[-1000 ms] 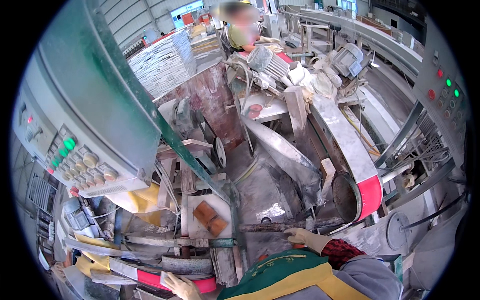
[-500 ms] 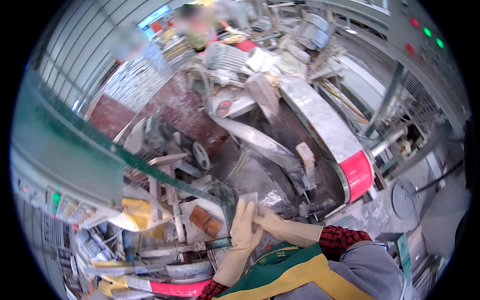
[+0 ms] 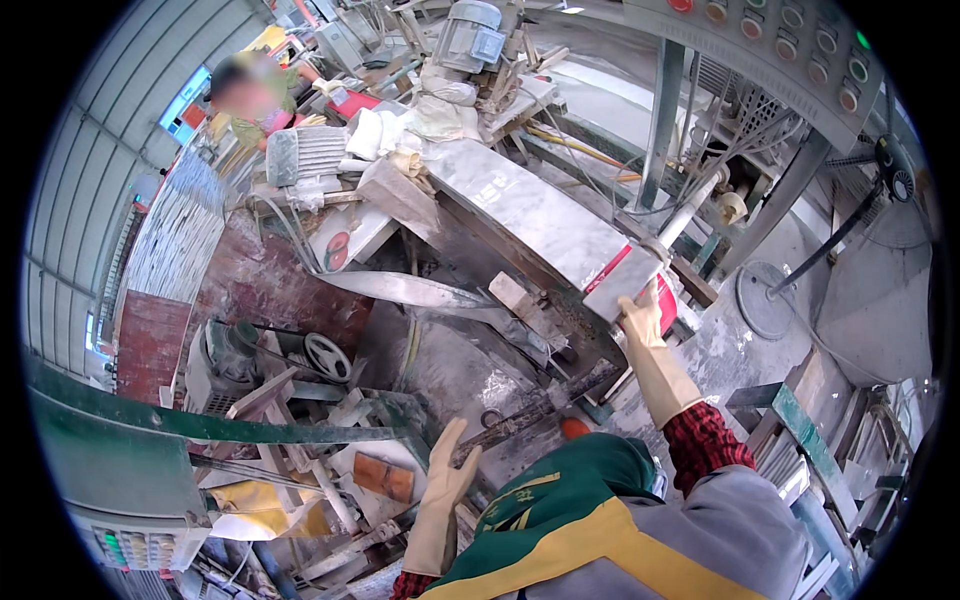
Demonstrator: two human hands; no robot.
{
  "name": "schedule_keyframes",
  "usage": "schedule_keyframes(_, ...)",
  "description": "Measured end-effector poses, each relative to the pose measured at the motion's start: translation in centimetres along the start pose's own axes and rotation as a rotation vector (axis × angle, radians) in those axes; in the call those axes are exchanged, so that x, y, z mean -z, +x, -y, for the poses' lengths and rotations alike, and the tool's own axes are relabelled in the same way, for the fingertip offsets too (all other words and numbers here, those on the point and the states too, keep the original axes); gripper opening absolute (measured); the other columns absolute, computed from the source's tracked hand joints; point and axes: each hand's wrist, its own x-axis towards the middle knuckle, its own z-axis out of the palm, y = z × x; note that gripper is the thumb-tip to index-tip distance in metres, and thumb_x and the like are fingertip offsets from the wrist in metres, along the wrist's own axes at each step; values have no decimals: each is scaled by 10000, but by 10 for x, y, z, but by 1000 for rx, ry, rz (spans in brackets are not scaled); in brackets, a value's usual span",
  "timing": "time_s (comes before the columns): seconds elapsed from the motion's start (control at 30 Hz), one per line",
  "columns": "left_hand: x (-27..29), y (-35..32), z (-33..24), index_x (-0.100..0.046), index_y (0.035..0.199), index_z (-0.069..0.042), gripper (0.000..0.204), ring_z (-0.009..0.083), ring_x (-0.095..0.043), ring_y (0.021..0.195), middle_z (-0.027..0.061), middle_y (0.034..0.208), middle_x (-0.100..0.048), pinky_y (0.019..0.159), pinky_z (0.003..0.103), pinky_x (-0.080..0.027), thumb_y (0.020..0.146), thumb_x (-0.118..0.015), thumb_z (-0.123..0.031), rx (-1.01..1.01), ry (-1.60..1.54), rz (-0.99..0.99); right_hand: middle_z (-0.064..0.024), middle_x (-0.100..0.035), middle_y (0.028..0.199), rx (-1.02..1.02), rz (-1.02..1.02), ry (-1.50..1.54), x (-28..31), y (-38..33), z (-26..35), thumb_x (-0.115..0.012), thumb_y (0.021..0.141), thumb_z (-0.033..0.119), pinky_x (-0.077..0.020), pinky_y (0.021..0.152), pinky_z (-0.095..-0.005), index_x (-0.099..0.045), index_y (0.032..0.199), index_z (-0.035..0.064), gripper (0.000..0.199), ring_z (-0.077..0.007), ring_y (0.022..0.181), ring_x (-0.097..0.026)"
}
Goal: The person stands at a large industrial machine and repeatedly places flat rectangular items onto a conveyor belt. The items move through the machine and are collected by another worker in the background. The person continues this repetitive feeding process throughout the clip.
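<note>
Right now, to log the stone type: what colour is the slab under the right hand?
White with grey veining: the slab at the right hand, head view.

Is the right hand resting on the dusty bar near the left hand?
No, the right hand grips the grey slab's near end, far from the left hand.

1. Both hands, left hand (image 3: 447, 480) and right hand (image 3: 643, 318), wear pale cream gloves; the right sleeve cuff (image 3: 704, 446) is red-and-black plaid.
2. The apron (image 3: 560, 520) is dark green with a yellow band over grey cloth.
3. The stone slab (image 3: 530, 215) is white with grey veining; its end cap (image 3: 664, 300) is red.
4. The machine frame (image 3: 130, 440) is green; the control panel (image 3: 790, 60) is grey with red and green buttons.
</note>
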Motion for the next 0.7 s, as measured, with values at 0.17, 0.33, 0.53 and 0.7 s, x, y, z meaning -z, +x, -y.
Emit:
schedule_keyframes(0.17,12,-21,10,-477,1285,-40,482,229,-447,1234,139,1358,-437,1030,322,-352,833,-635,-94,231,-199,-80,-174,-584,1129,-29,-62,-149,5,26,-22,-577,743,31,-472,801,-318,-250,1408,41,741,-251,966,-598)
schedule_keyframes(0.33,10,-40,34,-456,1307,-51,489,233,-414,1261,138,1377,-412,1044,331,-335,848,-621,-94,331,-258,-76,-186,-638,910,117,-99,-370,11,47,-53,-595,771,115,-505,578,-317,-219,1428,66,759,-204,700,-631)
schedule_keyframes(0.53,-1,-50,45,-417,1337,-39,518,242,-407,1260,152,1360,-437,1019,325,-333,861,-609,-103,363,-344,-55,-151,-581,525,-240,58,-532,7,41,-19,-522,831,137,-443,357,-349,-101,1426,11,740,-245,377,-548)
schedule_keyframes(0.7,2,-58,56,-418,1335,-34,518,225,-419,1244,143,1343,-452,993,308,-356,857,-609,-86,366,-384,-59,-142,-605,605,-125,-61,-408,-4,34,-36,-522,848,182,-475,457,-359,-136,1434,66,711,-259,485,-594)
